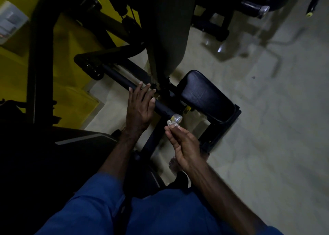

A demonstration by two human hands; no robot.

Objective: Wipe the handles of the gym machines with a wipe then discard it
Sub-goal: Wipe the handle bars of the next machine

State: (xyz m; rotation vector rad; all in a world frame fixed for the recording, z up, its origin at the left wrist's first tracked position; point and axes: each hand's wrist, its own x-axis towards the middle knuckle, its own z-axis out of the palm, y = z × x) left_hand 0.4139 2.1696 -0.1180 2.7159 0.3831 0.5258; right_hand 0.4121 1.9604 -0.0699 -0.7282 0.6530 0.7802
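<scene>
- Head view, looking down in dim light at two bare forearms reaching out from blue sleeves [99, 204].
- The left hand [138, 108] lies on a black handle bar [122, 79] of a gym machine, fingers nearly straight and spread over the bar, thumb on its near side; it rests there rather than clamping.
- The right hand [185, 145] is held just below the bar's end, palm turned up and to the left, fingers curled, with fingertips and thumb pinching a small pale scrap, the wipe [170, 123].
- The wipe looks whitish and partly see-through; it is too small and blurred to tell more about it. It sits just beside the shiny silver end cap [177, 118] of the bar, and whether the two touch cannot be told.
- The bar runs diagonally from upper left to lower right, ending at the cap.
- Just right of the bar is a black padded seat [204, 95], tilted, on a black frame.
- Above the seat rises a long dark backrest pad [169, 30].
- Left of the machine is a yellow wall or panel [74, 53], crossed by black frame members.
- The floor [267, 128] is pale and glossy, with faint reflections.
- At the top right stands another black machine with a chrome-tipped handle [263, 9].
- A bare foot [173, 164] shows on the floor below the right hand.
</scene>
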